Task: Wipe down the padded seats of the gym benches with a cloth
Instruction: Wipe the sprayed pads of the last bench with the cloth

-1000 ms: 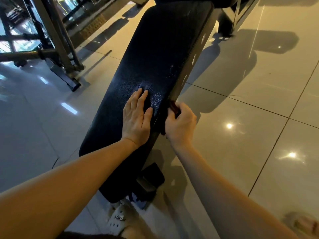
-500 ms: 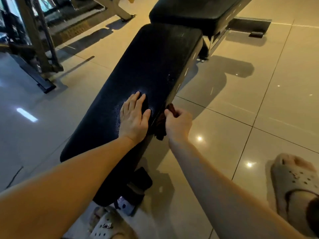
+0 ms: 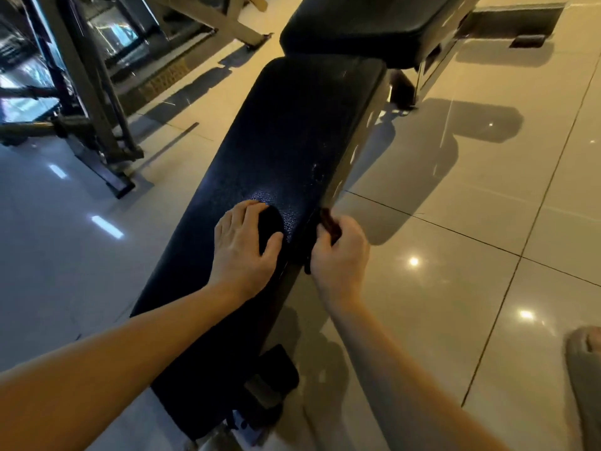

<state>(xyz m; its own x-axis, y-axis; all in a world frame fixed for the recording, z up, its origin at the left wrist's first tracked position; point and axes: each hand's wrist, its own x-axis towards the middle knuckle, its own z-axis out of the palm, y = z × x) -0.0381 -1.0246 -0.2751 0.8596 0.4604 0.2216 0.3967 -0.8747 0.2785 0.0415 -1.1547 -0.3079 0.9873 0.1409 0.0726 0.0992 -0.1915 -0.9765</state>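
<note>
1. Centrally, a bench (image 3: 359,148) is seen on a glossy tiled floor (image 3: 471,206). Its long black padded seat (image 3: 286,141) runs from the near edge of the view toward the top.
2. The left hand (image 3: 242,247) is laid flat on the top of the padded seat, close to its right edge. The fingers (image 3: 240,216) are kept straight and together, the thumb is spread to the right, and nothing is held.
3. The right hand (image 3: 338,255) is placed just beside the left hand, against the right side edge of the padded seat. Its fingers are curled tightly round a dark reddish cloth (image 3: 328,222).
4. The cloth is bunched in the fist: one fold sticks out above the knuckles and a darker part hangs below the hand. It is pressed to the side edge of the seat; whether it reaches the top surface cannot be told.
5. A patch of pebbled texture is lit bluish just beyond the left fingertips, and pale scuffs are seen farther up near the right edge.
6. A second black pad (image 3: 367,24) is set across the far end of the seat.
7. A dark metal machine frame (image 3: 87,92) is seen at the left, well apart from the bench.
8. A pale sandal (image 3: 585,379) is cut off by the lower right edge.
</note>
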